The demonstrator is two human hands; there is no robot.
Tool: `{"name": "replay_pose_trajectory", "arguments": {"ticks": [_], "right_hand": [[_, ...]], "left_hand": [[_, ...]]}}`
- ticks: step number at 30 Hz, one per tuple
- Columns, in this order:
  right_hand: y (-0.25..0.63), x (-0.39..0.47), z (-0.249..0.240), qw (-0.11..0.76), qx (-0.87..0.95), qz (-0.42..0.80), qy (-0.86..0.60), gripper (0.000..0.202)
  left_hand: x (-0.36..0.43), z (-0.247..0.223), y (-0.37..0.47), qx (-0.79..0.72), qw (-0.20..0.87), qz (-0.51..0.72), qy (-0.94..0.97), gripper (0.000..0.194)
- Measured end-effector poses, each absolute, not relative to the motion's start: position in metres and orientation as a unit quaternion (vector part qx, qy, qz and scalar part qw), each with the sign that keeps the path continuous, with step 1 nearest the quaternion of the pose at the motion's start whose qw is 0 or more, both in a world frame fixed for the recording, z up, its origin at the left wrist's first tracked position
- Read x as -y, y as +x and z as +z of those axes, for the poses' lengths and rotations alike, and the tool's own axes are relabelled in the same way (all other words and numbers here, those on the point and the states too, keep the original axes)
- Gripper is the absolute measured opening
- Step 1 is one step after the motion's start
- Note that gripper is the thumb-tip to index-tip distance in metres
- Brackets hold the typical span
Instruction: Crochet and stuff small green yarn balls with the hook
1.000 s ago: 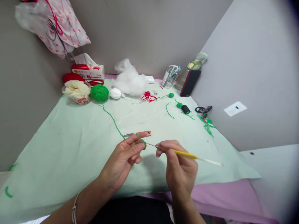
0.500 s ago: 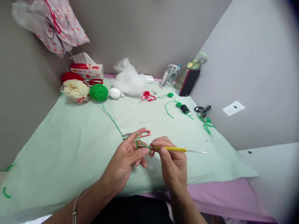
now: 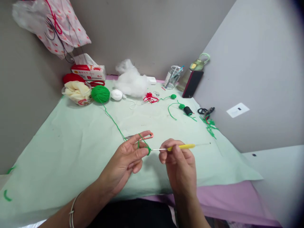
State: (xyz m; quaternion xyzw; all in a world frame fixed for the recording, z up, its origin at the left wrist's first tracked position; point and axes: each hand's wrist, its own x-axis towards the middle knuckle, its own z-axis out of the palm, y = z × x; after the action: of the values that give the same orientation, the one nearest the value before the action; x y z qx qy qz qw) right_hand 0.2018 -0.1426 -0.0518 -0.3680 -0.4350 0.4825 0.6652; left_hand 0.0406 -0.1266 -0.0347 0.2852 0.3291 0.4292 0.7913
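Right hand, fingers clamped on yellow hook, has drawn back rightward from green stitchwork pinched by left hand, probably pulling a loop.

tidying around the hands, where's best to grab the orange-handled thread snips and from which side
I'd take the thread snips by the orange handle, coming from above on the far side. They appear to lie flat, metal blades pointing left, and the left hand covers part of their middle from the near side.
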Motion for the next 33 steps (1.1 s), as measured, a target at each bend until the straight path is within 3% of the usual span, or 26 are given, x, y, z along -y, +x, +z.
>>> {"name": "replay_pose_trajectory", "arguments": {"ticks": [4, 6, 8, 12, 15, 19, 26, 33], "right_hand": [[0.196, 0.152, -0.060, 0.602, 0.620, 0.258, -0.433, 0.026], [0.196, 0.157, -0.063, 0.571, 0.678, 0.131, -0.443, 0.039], [0.198, 0.159, -0.064, 0.582, 0.677, 0.096, -0.439, 0.041], [0.202, 0.154, -0.055, 0.671, 0.544, 0.264, -0.428, 0.025], [0.200, 0.149, -0.053, 0.679, 0.499, 0.376, -0.386, 0.021], [0.199, 0.149, -0.058, 0.652, 0.511, 0.395, -0.397, 0.018], [0.202, 0.148, -0.054, 0.671, 0.436, 0.465, -0.379, 0.020], [0.205, 0.151, -0.049, 0.667, 0.460, 0.461, -0.363, 0.024]], "left_hand": [[0.130, -0.039, 0.048, -0.370, 0.727, 0.468, 0.341, 0.054], [0.130, -0.040, 0.048, -0.356, 0.750, 0.448, 0.333, 0.055], [0.127, -0.040, 0.046, -0.331, 0.794, 0.417, 0.294, 0.049], [0.123, -0.040, 0.038, -0.324, 0.802, 0.427, 0.262, 0.031], [0.126, -0.040, 0.039, -0.359, 0.753, 0.453, 0.314, 0.032], [0.132, -0.039, 0.044, -0.384, 0.721, 0.439, 0.374, 0.044], [0.131, -0.037, 0.041, -0.410, 0.699, 0.430, 0.397, 0.040], [0.131, -0.036, 0.041, -0.416, 0.690, 0.423, 0.415, 0.041]]}}
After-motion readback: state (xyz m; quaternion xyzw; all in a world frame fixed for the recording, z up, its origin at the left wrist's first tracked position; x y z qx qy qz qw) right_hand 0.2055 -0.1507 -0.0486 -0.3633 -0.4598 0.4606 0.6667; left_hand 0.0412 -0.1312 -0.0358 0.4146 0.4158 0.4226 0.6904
